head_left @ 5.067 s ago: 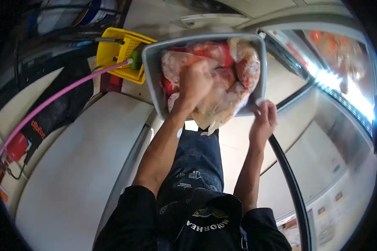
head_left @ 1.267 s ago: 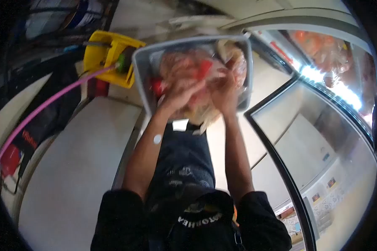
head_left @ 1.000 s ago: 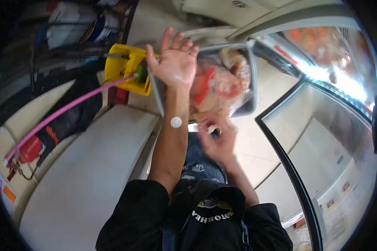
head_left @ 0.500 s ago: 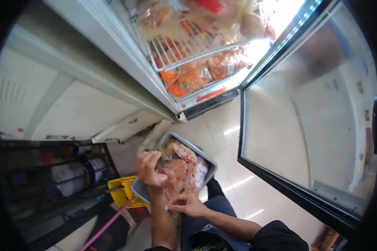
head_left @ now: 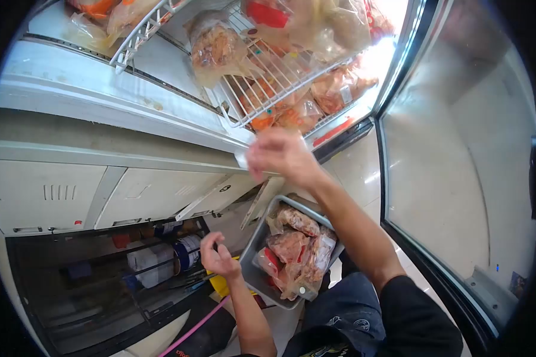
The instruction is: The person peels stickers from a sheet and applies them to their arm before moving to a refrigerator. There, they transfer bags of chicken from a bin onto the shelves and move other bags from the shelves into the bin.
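Note:
A grey plastic tub [head_left: 259, 233] stands between my arms, holding several clear bags of pinkish meat [head_left: 287, 245]. My left hand [head_left: 218, 254] is raised just left of the tub, fingers loosely curled and apart, with nothing in it. My right hand [head_left: 283, 156] reaches forward over the lower edge of the open fridge, smeared by motion. A small whitish patch shows beside its fingertips; I cannot tell whether the hand holds it. Above lies a white wire shelf [head_left: 268, 101] with a bag of meat [head_left: 217, 47] on it and more bags beneath.
The glass door [head_left: 441, 160] stands open on the right. Pale cabinet doors [head_left: 155, 193] run along the left, above a dark rack holding a white and blue container [head_left: 186, 256]. A pink pole [head_left: 196, 328] and something yellow [head_left: 220, 285] are left of the tub.
My right hand has left my left wrist and swung forward toward the fridge. My left hand has shifted off the tub to its left side. The view has turned, showing more fridge on the left.

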`<state>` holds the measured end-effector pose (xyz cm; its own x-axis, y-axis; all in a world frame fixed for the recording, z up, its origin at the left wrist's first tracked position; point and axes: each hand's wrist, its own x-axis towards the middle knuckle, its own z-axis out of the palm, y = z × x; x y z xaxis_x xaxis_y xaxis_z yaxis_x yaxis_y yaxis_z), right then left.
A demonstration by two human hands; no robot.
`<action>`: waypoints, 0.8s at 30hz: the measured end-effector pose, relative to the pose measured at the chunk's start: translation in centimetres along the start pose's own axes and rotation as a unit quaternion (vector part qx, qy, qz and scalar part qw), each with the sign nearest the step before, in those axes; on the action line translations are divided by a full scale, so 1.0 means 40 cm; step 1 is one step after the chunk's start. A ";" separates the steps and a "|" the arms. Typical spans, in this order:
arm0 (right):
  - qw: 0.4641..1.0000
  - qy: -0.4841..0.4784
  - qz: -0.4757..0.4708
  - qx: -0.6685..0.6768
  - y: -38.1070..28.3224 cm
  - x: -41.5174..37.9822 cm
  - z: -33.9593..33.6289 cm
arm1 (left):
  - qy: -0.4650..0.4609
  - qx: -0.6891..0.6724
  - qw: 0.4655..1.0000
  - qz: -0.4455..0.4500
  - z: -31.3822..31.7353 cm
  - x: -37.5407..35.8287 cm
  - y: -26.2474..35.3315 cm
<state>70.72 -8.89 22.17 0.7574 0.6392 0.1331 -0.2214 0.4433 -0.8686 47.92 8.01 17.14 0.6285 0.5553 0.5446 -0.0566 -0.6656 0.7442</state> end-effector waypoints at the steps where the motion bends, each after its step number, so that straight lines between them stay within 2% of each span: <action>1: 0.998 0.003 -0.005 0.058 -0.014 0.074 -0.002 | -0.010 0.006 1.000 -0.020 -0.032 -0.026 -0.012; 3: 0.990 0.007 -0.012 0.139 -0.048 0.186 0.019 | -0.084 0.111 0.988 -0.059 -0.073 -0.091 -0.001; 5: 0.985 -0.008 -0.008 0.172 -0.072 0.255 0.049 | -0.119 0.167 0.979 -0.017 -0.106 -0.159 0.008; 7: 0.981 -0.043 0.003 0.190 -0.079 0.301 0.080 | -0.146 0.160 0.972 -0.092 -0.130 -0.211 0.047; 10: 0.985 -0.061 0.008 0.163 -0.080 0.332 0.118 | -0.133 0.131 0.962 -0.200 -0.172 -0.304 0.027; 19: 0.991 -0.075 -0.007 0.109 -0.084 0.356 0.127 | -0.145 0.082 0.970 -0.180 -0.087 -0.282 0.051; 24: 0.999 -0.043 -0.011 0.027 -0.098 0.357 0.129 | -0.145 0.069 0.969 -0.188 -0.069 -0.295 0.068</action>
<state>79.22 1.75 29.97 0.7067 0.6802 0.1946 -0.2402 0.4895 -0.8383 38.18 1.03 13.79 0.7770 0.6216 0.0995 0.3094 -0.5147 0.7996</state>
